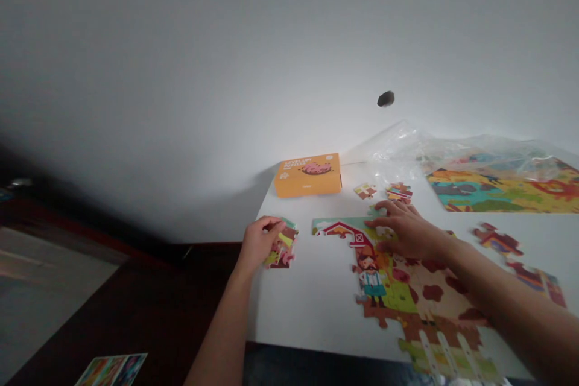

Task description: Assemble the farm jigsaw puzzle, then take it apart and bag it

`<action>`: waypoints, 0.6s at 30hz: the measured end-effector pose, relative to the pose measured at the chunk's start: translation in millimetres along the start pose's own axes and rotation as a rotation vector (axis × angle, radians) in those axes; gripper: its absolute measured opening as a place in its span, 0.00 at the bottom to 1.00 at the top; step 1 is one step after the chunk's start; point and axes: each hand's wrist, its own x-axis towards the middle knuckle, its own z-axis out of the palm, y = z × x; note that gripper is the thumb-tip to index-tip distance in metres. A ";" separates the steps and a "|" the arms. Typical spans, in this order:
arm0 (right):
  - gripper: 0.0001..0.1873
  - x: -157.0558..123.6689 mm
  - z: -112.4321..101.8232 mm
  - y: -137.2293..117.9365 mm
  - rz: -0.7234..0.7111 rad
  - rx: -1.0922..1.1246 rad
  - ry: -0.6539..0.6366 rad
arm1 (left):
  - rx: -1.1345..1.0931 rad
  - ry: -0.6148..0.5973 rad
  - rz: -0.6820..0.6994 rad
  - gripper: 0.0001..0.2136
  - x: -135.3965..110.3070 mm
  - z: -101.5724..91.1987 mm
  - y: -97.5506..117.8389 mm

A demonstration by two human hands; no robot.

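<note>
A partly joined farm jigsaw point(398, 295) with a red barn, a farmer and a brown-spotted cow lies on the white table point(312, 301). My right hand point(404, 230) rests flat on its upper edge beside the barn, fingers spread, pressing on a piece there. My left hand point(260, 239) is at the table's left edge, closed on a small cluster of joined pieces point(283, 245) in pink, green and brown.
An orange puzzle box point(308, 175) stands at the back by the wall. Loose pieces point(365, 190) lie behind my right hand and more pieces point(497, 240) to the right. A finished colourful puzzle under clear plastic point(506, 184) sits at the back right. A picture card point(113, 369) lies on the dark floor.
</note>
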 end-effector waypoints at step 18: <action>0.26 0.2 -2.8 -0.1 0.024 0.019 -0.013 | -0.208 0.055 -0.132 0.14 -27.0 14.8 27.5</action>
